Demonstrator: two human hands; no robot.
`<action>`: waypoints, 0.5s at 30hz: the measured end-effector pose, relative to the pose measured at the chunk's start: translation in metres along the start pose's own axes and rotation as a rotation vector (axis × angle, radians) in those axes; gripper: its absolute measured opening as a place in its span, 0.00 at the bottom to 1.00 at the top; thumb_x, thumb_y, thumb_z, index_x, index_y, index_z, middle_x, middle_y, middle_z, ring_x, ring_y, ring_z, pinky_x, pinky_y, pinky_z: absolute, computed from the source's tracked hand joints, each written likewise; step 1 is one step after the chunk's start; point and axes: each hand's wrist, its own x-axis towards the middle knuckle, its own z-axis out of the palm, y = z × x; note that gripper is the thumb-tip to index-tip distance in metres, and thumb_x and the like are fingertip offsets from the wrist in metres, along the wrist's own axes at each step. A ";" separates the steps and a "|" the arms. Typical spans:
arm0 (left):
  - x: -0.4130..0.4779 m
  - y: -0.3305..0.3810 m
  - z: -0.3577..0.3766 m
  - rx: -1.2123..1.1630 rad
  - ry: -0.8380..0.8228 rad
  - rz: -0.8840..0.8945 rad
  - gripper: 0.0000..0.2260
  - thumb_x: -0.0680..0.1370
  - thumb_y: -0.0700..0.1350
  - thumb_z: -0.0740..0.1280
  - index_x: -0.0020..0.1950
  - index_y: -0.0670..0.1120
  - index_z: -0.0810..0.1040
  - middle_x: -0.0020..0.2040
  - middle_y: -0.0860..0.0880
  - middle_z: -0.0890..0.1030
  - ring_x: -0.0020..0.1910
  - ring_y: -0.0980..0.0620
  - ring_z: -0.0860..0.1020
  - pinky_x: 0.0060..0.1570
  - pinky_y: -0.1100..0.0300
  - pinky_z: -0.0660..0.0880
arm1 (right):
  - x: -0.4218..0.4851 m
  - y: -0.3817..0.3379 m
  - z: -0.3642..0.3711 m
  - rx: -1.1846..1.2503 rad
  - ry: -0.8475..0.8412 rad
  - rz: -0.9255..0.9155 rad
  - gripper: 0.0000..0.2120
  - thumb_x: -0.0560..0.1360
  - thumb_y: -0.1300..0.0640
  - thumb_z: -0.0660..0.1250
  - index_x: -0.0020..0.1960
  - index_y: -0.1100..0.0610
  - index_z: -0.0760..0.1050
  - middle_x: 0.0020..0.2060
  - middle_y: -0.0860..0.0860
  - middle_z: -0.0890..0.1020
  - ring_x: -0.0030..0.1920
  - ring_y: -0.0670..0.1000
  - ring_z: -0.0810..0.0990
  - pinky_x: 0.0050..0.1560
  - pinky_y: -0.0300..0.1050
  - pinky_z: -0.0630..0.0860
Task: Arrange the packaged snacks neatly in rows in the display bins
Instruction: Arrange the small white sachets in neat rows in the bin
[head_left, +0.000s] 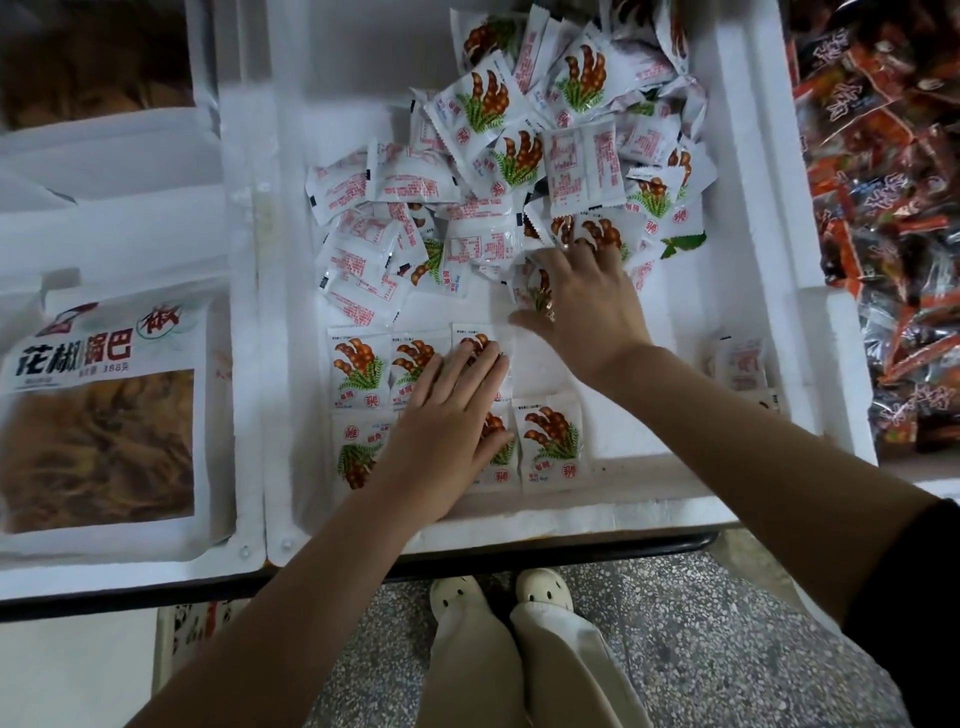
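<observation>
Small white snack packets printed with brown pods and green leaves fill the middle white foam bin (737, 218). A loose heap of packets (519, 145) lies at the back. Near the front, several packets lie flat in two short rows (358, 364). My left hand (447, 410) lies flat with straight fingers pressing on packets in those rows. My right hand (582, 296) reaches to the edge of the heap, fingertips on a packet (597, 231), with another packet (530, 283) under its thumb side. Whether it grips one I cannot tell.
The left bin holds a large bag (104, 410) of golden crisps with black lettering. The right bin is piled with red-orange wrapped snacks (883, 208). A few packets (740, 364) lie at the middle bin's right front. The speckled floor and my shoes (498, 592) show below the bins.
</observation>
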 end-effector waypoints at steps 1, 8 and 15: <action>0.000 -0.001 0.001 0.001 -0.006 0.001 0.28 0.79 0.56 0.51 0.75 0.43 0.58 0.75 0.47 0.63 0.74 0.46 0.60 0.72 0.50 0.50 | -0.002 -0.002 0.002 0.023 -0.011 -0.006 0.31 0.75 0.43 0.64 0.72 0.55 0.60 0.66 0.56 0.68 0.65 0.60 0.64 0.64 0.52 0.64; 0.010 0.016 -0.017 -0.569 0.175 -0.219 0.23 0.81 0.55 0.54 0.73 0.45 0.64 0.70 0.48 0.70 0.71 0.51 0.63 0.73 0.55 0.53 | -0.024 0.011 -0.006 0.684 -0.036 0.035 0.23 0.70 0.58 0.74 0.62 0.57 0.70 0.49 0.51 0.78 0.46 0.48 0.77 0.49 0.36 0.73; 0.039 0.021 -0.038 -0.781 0.163 -0.440 0.22 0.80 0.48 0.62 0.73 0.46 0.64 0.66 0.49 0.72 0.67 0.52 0.68 0.68 0.54 0.64 | -0.034 0.019 -0.007 0.682 -0.095 0.049 0.02 0.76 0.58 0.67 0.46 0.55 0.75 0.40 0.46 0.79 0.43 0.45 0.77 0.39 0.23 0.68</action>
